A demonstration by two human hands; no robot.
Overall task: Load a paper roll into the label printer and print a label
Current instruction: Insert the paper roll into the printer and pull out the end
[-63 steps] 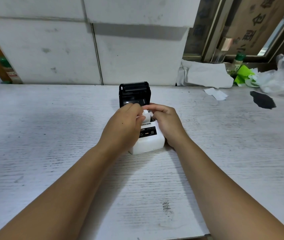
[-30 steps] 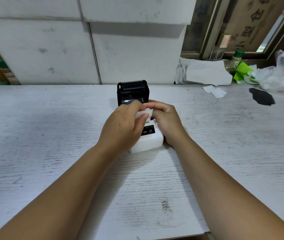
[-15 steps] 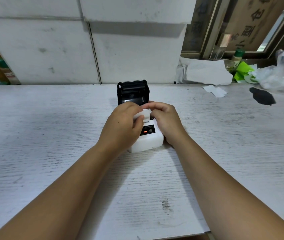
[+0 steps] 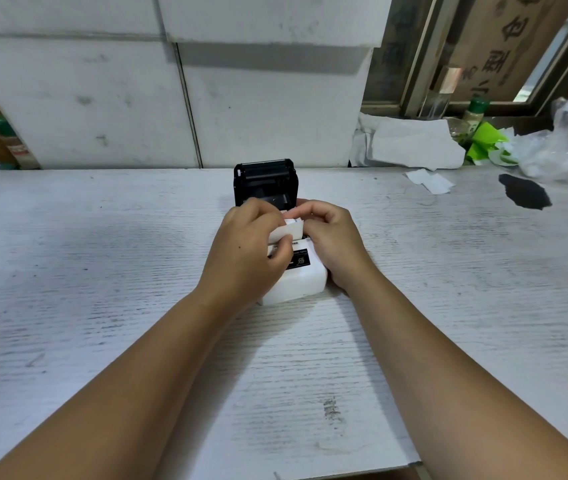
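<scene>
A small white label printer sits in the middle of the white table, its black lid standing open at the back. My left hand pinches the loose end of the white paper strip above the printer's top. My right hand rests against the printer's right side, with its fingers on the paper's far edge. The roll itself is hidden behind my hands. A black control panel shows on the printer's front face.
White foam blocks line the back of the table. At the back right lie crumpled paper, two small paper scraps, a green bottle, a clear plastic bag and a black stain.
My left hand has pulled the paper end a little further out and toward me over the printer top. The orange light seen on the panel half a second ago no longer shows.
</scene>
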